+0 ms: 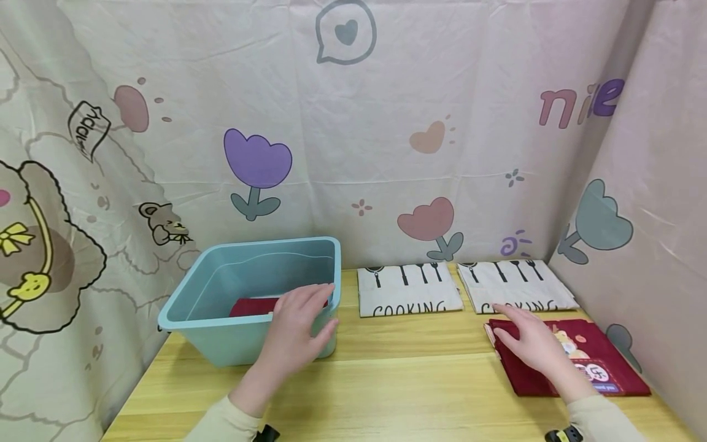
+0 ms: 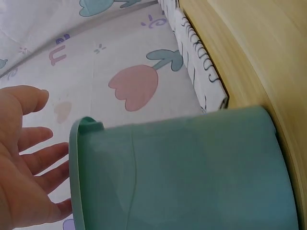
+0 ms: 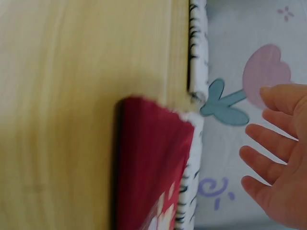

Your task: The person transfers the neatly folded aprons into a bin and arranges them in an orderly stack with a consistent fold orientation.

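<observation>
My left hand (image 1: 298, 328) is over the near right rim of a teal plastic bin (image 1: 193, 323), its fingers loosely bent and gripping nothing. In the left wrist view those fingers spread beside the bin's rim (image 2: 75, 177); whether they touch it I cannot tell. Inside the bin lies a dark red folded cloth (image 1: 251, 307), partly hidden by the hand. My right hand (image 1: 527, 341) hovers above the left part of another dark red folded cloth (image 1: 602, 344), printed with a cartoon figure and lettering. Its fingers are spread and hold nothing, as the right wrist view shows.
Two white folded cloths printed with utensils and "COOKING", a left one (image 1: 409, 290) and a right one (image 1: 516, 286), lie along the back of the wooden table (image 1: 397, 393). A patterned curtain (image 1: 342, 123) encloses the back and both sides.
</observation>
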Motion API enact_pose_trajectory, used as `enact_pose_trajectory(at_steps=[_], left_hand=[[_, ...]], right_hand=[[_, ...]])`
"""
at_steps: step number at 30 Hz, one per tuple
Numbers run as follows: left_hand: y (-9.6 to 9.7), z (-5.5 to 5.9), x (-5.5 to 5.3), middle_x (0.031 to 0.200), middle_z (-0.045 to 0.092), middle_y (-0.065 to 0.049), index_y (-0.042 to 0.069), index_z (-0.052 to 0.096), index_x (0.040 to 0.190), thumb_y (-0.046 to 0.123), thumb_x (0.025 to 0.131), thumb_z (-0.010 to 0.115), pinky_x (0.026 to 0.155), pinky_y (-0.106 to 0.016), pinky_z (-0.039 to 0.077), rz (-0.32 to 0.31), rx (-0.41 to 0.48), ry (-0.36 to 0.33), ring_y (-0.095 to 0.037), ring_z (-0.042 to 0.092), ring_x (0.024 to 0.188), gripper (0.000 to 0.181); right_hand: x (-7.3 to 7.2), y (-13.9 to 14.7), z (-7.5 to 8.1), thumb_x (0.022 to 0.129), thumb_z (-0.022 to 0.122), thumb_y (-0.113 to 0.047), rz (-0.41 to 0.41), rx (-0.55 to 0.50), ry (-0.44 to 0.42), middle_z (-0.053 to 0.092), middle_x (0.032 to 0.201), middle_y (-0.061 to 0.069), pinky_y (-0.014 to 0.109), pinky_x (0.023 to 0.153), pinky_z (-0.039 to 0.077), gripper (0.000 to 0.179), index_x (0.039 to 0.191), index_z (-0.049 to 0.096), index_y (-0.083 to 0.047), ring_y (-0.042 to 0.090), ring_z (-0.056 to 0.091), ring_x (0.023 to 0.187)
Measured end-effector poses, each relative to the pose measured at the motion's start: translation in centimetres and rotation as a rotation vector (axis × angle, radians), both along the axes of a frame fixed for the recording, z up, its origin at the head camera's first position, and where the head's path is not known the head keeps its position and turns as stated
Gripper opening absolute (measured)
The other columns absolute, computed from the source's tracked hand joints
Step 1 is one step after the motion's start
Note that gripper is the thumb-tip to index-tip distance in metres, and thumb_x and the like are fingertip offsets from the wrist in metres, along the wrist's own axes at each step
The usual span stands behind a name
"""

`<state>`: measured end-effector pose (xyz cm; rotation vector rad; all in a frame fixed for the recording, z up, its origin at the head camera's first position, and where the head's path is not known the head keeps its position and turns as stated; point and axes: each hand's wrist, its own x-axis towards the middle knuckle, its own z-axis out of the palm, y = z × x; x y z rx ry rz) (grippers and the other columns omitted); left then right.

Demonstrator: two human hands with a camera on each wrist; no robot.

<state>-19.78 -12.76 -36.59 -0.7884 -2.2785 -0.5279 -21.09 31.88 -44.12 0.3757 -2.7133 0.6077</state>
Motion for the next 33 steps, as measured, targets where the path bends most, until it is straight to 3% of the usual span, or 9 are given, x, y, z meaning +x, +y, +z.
enact_pose_trajectory(at_steps=[14, 25, 33], left_hand=[[3.2, -0.4, 0.1, 0.129, 0.062, -0.009, 0.007, 0.062, 0.132, 0.024, 0.081, 0.081, 0.102, -0.054, 0.042, -0.074, 0.033, 0.014, -0.027, 0.055, 0.120, 0.057], [5.9, -0.6, 0.4, 0.131, 0.062, -0.006, 0.008, 0.061, 0.134, 0.024, 0.083, 0.080, 0.103, -0.046, 0.045, -0.142, 0.098, -0.030, -0.024, 0.055, 0.122, 0.057], [7.4, -1.4, 0.8, 0.132, 0.061, -0.004, 0.009, 0.060, 0.136, 0.025, 0.084, 0.079, 0.102, -0.044, 0.045, -0.158, 0.138, -0.125, -0.022, 0.054, 0.122, 0.057]], right_hand=[[0.8, 3.9, -3.4, 0.083, 0.076, -0.009, -0.010, 0.127, -0.194, 0.055, 0.125, 0.037, 0.065, 0.095, 0.041, 0.044, 0.121, 0.062, 0.009, 0.055, 0.050, 0.116], [1.1, 3.6, -3.7, 0.084, 0.075, -0.010, -0.014, 0.127, -0.183, 0.053, 0.126, 0.039, 0.066, 0.094, 0.041, 0.041, 0.119, 0.064, 0.009, 0.057, 0.050, 0.116], [1.0, 2.2, -3.8, 0.084, 0.075, -0.011, -0.008, 0.122, -0.190, 0.054, 0.126, 0.037, 0.064, 0.094, 0.041, 0.041, 0.119, 0.065, 0.008, 0.056, 0.051, 0.116]])
